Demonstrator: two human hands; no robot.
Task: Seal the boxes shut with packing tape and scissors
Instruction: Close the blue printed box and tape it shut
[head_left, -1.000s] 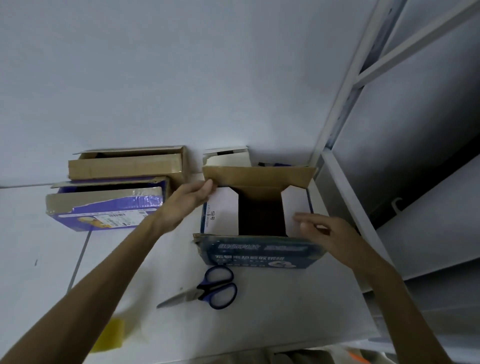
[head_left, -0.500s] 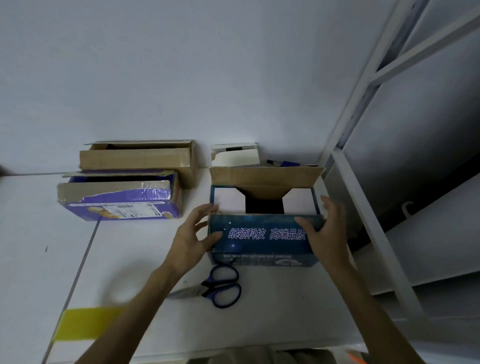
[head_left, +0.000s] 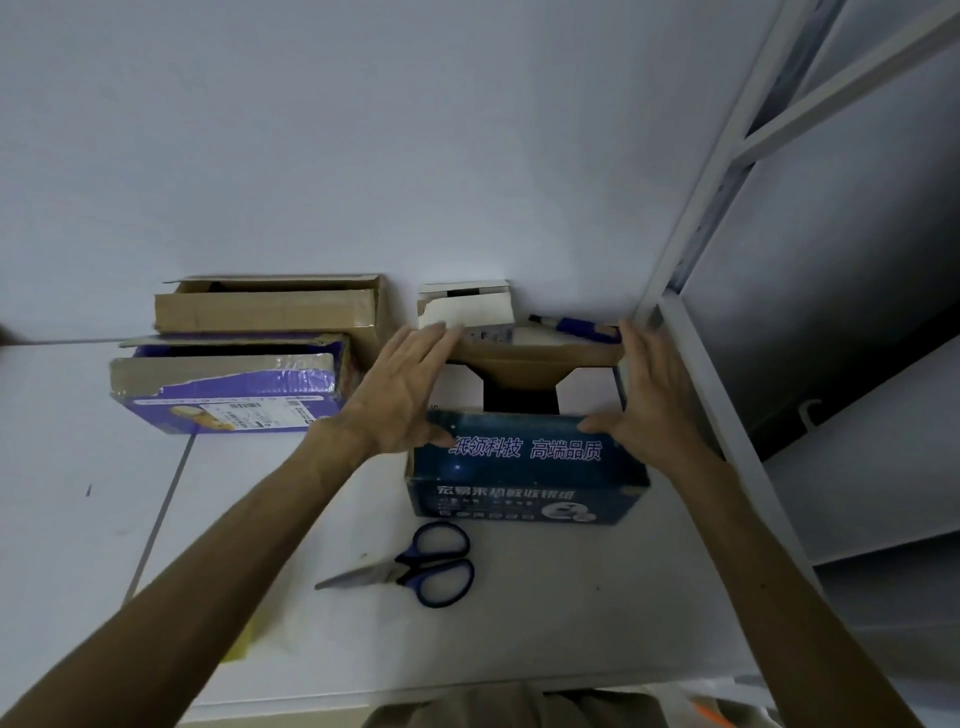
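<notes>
The job looks barely started: the blue box (head_left: 524, 467) sits in the middle of the desk (head_left: 571, 613), its top open with a dark gap showing and no tape on it. The purple box (head_left: 228, 400) and brown box (head_left: 270, 312) at 10 o'clock from it look open too. The left grip (head_left: 400, 395) and right grip (head_left: 649, 400) are both spread flat, fingers straight, touching the box's flaps and holding nothing. The scissors (head_left: 410, 569) lie untouched at 6 o'clock from the box, and I see no tape roll.
</notes>
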